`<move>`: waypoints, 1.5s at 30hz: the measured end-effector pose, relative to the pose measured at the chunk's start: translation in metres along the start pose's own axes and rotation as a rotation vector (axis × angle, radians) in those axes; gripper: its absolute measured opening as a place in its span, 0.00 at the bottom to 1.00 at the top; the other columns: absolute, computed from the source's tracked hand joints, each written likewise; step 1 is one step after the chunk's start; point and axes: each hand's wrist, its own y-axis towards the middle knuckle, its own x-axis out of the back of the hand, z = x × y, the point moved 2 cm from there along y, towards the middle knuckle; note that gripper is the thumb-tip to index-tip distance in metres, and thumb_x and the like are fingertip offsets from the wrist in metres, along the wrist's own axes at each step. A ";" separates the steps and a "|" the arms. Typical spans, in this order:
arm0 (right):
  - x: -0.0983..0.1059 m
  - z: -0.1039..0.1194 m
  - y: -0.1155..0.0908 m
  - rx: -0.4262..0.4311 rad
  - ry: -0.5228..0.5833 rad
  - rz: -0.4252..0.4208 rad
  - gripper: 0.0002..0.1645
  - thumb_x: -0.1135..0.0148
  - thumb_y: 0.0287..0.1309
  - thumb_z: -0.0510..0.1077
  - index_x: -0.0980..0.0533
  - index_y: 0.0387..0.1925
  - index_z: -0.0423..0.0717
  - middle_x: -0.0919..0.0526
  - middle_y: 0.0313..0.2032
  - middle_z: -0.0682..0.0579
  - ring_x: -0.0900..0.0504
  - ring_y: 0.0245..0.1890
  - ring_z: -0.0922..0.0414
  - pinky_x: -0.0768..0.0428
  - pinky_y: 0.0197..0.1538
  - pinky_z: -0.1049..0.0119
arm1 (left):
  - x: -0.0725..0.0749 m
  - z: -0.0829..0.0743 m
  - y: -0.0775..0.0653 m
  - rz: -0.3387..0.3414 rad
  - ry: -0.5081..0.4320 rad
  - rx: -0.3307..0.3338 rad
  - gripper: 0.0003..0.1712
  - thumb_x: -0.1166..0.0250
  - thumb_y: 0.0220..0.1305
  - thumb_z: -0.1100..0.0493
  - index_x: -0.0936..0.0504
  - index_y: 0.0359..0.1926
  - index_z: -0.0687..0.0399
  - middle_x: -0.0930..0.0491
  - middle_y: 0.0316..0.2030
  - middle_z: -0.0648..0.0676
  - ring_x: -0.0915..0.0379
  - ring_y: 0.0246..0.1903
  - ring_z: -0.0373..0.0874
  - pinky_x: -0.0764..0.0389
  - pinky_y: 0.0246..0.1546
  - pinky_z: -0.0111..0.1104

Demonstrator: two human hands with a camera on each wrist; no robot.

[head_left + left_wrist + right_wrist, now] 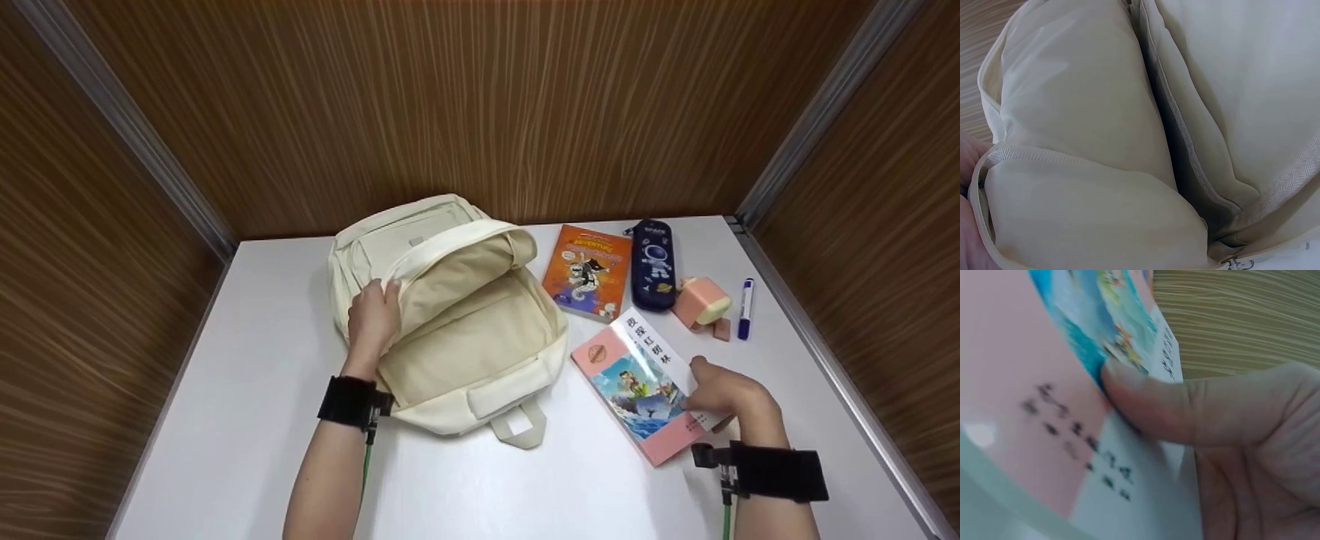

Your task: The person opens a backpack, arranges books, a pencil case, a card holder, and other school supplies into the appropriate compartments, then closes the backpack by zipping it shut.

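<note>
A cream backpack lies unzipped on the white table, its front panel lifted. My left hand pinches the panel's edge at the left side of the opening. In the left wrist view, the lining and an inner pocket show, with part of the fingers at the edge. To the right, my right hand grips a pink and white book by its right edge. The thumb presses on the cover in the right wrist view, and the other fingers are mostly hidden beneath.
An orange book lies right of the backpack. Beside it are a navy astronaut pencil case, a pink and cream block-like object and a blue-and-white marker. Wood-grain panels enclose the back and sides of the table.
</note>
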 end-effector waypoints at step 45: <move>-0.052 0.107 0.076 0.295 0.926 0.049 0.30 0.48 0.71 0.39 0.42 0.68 0.28 0.17 0.30 0.46 0.15 0.26 0.56 0.19 0.23 0.65 | 0.002 -0.013 -0.005 -0.166 0.085 -0.100 0.20 0.47 0.75 0.48 0.23 0.40 0.63 0.19 0.36 0.70 0.21 0.36 0.68 0.26 0.34 0.56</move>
